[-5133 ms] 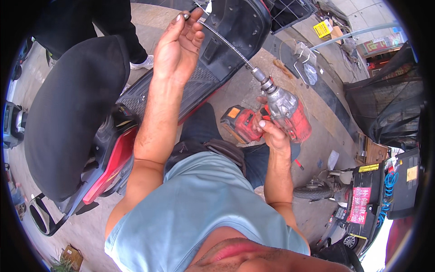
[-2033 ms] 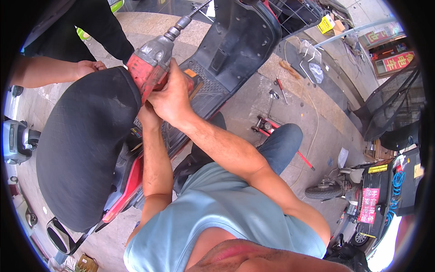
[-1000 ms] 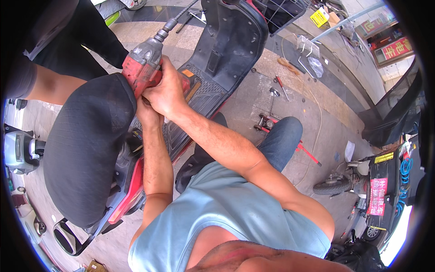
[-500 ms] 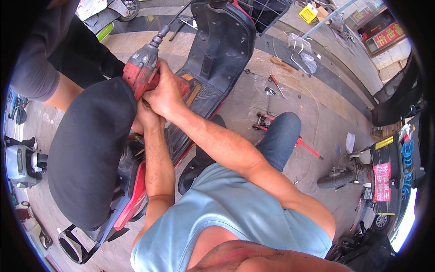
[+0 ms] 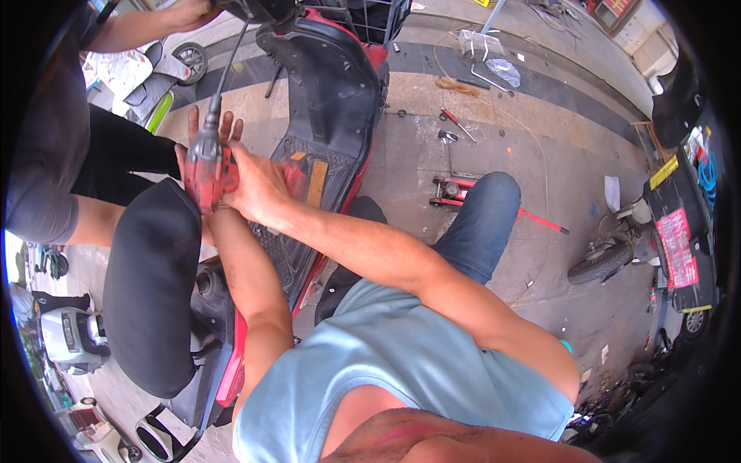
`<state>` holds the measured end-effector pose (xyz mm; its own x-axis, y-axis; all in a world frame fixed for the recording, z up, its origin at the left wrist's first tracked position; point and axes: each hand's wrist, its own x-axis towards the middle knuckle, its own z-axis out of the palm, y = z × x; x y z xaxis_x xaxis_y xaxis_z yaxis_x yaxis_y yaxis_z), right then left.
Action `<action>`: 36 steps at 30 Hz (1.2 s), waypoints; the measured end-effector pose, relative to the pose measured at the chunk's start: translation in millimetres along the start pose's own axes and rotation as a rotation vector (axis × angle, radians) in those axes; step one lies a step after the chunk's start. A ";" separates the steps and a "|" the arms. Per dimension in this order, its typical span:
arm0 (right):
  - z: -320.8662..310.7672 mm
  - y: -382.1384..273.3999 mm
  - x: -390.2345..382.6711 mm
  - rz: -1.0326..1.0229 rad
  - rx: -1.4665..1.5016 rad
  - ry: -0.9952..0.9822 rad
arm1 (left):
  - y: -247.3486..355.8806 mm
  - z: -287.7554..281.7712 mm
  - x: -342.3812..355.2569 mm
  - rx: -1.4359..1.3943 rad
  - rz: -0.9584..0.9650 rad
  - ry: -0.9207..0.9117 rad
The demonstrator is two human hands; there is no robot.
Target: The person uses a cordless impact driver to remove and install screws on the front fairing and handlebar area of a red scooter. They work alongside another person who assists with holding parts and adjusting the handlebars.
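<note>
Paved ground (image 5: 532, 309) lies around the scooter (image 5: 324, 85), where, near the black seat (image 5: 154, 293), the red drill (image 5: 203, 179) looks heavy, hard and rigid, best taken by its handle (image 5: 230, 176), round which the right hand (image 5: 261, 187) seems wrapped, with the left hand (image 5: 227, 128), fingers spread apart, beneath it.
</note>
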<state>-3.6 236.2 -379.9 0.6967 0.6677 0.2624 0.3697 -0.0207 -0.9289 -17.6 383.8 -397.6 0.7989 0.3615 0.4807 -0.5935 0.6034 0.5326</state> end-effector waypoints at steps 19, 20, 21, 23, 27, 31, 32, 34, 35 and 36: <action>-210.6 178.5 -125.1 0.203 -0.407 -0.543 | -158.2 14.9 -127.0 0.237 -0.623 0.129; -231.8 194.7 -125.6 0.187 -0.413 -0.638 | -172.6 16.7 -131.2 0.281 -0.688 0.105; -254.6 214.2 -128.5 0.135 -0.463 -0.684 | -188.1 20.6 -131.0 0.263 -0.746 0.074; -300.2 237.9 -125.7 0.099 -0.532 -0.799 | -213.8 26.1 -127.6 0.249 -0.838 0.004; -395.8 284.7 -129.6 0.209 -0.665 -0.778 | -238.7 31.2 -109.4 0.407 -0.882 -0.030; -467.3 352.4 -112.9 0.467 -0.813 -0.648 | -246.9 20.3 -79.4 0.529 -0.786 0.111; -481.4 377.0 -112.6 0.485 -0.838 -0.616 | -247.9 20.5 -70.0 0.531 -0.738 0.155; -497.6 443.4 -110.1 0.508 -0.880 -0.555 | -246.5 17.9 -48.9 0.594 -0.651 0.202; -498.9 466.7 -106.3 0.499 -0.912 -0.563 | -242.1 19.3 -39.0 0.655 -0.609 0.216; -501.0 488.4 -102.1 0.485 -0.952 -0.573 | -238.1 20.3 -29.9 0.711 -0.559 0.232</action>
<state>413.8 -214.9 -729.5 0.6041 0.6660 -0.4375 0.6176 -0.7383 -0.2711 97.8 214.9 -524.6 0.9405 0.3289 -0.0849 0.0245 0.1836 0.9827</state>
